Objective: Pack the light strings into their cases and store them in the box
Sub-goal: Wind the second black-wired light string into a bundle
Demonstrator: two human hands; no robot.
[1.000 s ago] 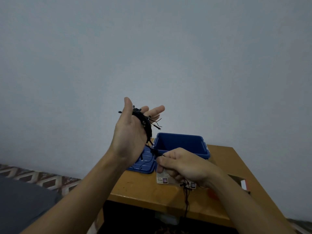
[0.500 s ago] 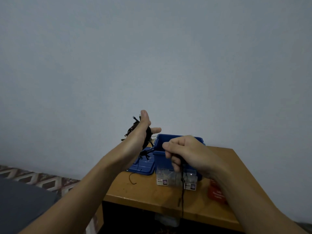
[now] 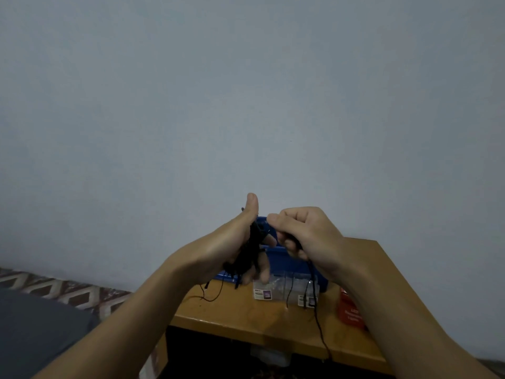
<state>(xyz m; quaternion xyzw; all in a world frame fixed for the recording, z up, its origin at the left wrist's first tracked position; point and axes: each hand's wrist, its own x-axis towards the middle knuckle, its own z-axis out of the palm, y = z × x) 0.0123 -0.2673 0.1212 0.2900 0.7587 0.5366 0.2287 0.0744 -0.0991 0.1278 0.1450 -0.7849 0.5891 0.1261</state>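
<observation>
A black light string [image 3: 247,255] is wound in a bundle around my left hand [image 3: 232,247], which is held up in front of the blue box [image 3: 289,262] with the thumb pointing up. My right hand [image 3: 306,236] pinches the loose strand close to the bundle; the rest of the strand [image 3: 318,321] hangs down past the table's front edge. A clear plastic case [image 3: 284,292] with small labels lies on the wooden table [image 3: 246,321] just in front of the box.
A red packet [image 3: 349,310] lies on the table to the right of the case, partly behind my right forearm. The blue box's lid [image 3: 226,277] lies left of the box, mostly hidden. A grey wall stands behind; patterned floor and a dark cushion at lower left.
My right hand has risen from near the table up to the bundle, carrying the strand. My left hand has turned and dropped lower, closer to the box.
</observation>
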